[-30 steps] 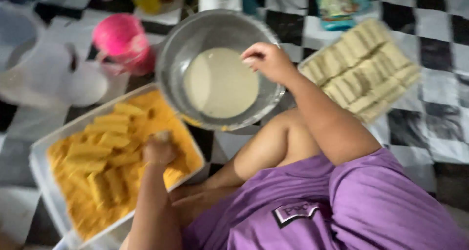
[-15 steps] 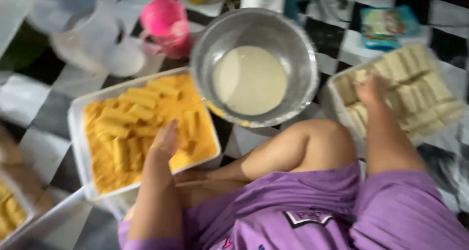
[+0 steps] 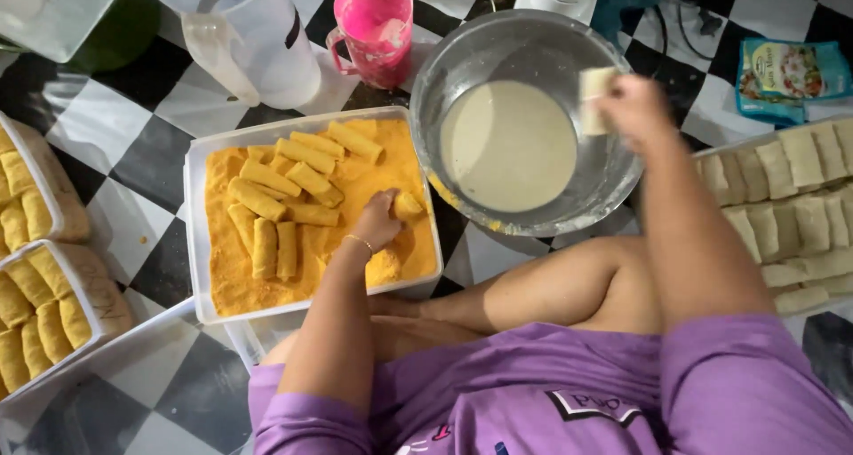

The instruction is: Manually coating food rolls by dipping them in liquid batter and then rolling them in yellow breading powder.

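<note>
My right fingers point(image 3: 613, 99) pinch a pale uncoated roll point(image 3: 593, 91) above the steel bowl point(image 3: 613, 175) of thin cream batter, while my left fingers point(image 3: 384, 215) curl around a crumbed roll point(image 3: 407, 206) in the white crumb tray point(image 3: 197, 233) just left of that bowl. I judge this the dip-and-coat step, so the pale roll needs a gentle lowering into the batter. Right of the bowl a tray point(image 3: 711, 157) holds uncoated rolls; far left, tubs point(image 3: 98, 308) hold coated ones.

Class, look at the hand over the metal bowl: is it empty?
No. The right hand holds a pale uncoated roll above the batter in the metal bowl.
</note>
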